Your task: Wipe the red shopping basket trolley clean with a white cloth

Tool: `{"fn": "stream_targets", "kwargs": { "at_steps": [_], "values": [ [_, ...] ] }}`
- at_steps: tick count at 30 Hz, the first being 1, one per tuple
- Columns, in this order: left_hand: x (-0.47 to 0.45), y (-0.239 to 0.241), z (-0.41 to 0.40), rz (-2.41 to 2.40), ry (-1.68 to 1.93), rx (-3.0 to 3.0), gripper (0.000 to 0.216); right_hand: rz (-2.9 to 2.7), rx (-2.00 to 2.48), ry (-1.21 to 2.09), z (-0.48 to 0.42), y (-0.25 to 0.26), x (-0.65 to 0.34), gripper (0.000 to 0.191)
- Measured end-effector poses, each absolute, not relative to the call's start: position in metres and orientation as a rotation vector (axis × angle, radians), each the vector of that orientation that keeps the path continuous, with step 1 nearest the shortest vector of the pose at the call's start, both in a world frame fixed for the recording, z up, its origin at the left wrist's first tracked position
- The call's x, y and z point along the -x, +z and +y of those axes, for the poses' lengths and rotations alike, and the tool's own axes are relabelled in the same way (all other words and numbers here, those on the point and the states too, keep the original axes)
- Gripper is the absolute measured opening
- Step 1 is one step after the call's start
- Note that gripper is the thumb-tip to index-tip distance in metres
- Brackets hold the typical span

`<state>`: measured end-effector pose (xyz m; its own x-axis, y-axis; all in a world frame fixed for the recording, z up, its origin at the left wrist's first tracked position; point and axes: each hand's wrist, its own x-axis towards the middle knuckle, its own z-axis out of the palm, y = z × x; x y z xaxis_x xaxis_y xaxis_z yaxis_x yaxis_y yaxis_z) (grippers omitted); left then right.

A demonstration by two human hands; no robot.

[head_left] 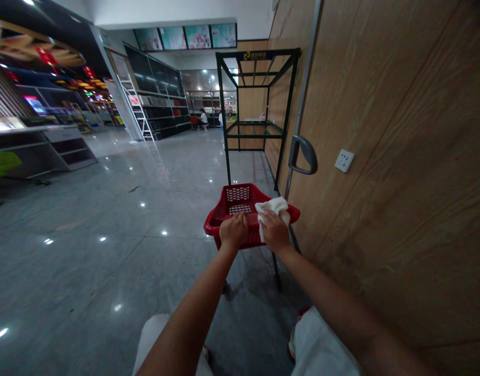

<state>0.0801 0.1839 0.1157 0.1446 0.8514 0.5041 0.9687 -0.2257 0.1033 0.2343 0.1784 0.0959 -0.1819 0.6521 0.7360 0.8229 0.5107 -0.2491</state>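
Observation:
A red plastic shopping basket (215,220) with perforated sides stands in front of me on dark legs, beside the wooden wall. My left hand (234,230) is closed over the near rim of the basket, a little left of its middle. To its right, my right hand (274,230) grips a white cloth (278,205) and presses it against the same rim. The cloth drapes over the edge and bunches above my fingers. Part of the rim lies hidden under the cloth and both hands.
A dark metal rack (226,130) stands ahead along the wooden wall (400,156). A pole with a grey handle (303,155) leans close to the wall by a white socket (344,161). Further off are a ladder (140,112), black shelves (165,109), a counter (65,143) and a seated person (203,118).

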Motion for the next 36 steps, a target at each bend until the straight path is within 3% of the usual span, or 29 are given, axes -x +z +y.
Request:
{"fn": "stream_targets", "kwargs": {
  "at_steps": [5,11,20,29,36],
  "values": [
    [-0.070,0.117,0.183,-1.711,-0.683,2.222,0.039,-2.074,1.059,-0.222,0.175,0.098,-0.226,0.039],
    [-0.063,0.111,0.188,-1.669,-0.798,2.198,0.037,-1.885,1.328,-0.228,0.189,0.103,-0.270,0.031],
    [-0.056,0.109,0.192,-1.513,-0.738,2.266,0.034,-2.082,1.111,-0.253,0.177,0.097,-0.194,0.037],
    [-0.057,0.106,0.192,-1.604,-0.780,2.224,0.037,-1.906,1.338,-0.267,0.185,0.096,-0.281,0.033],
    [-0.070,0.105,0.196,-1.551,-0.701,2.283,0.034,-2.016,1.153,-0.180,0.178,0.095,-0.205,0.037]
  ]
}}
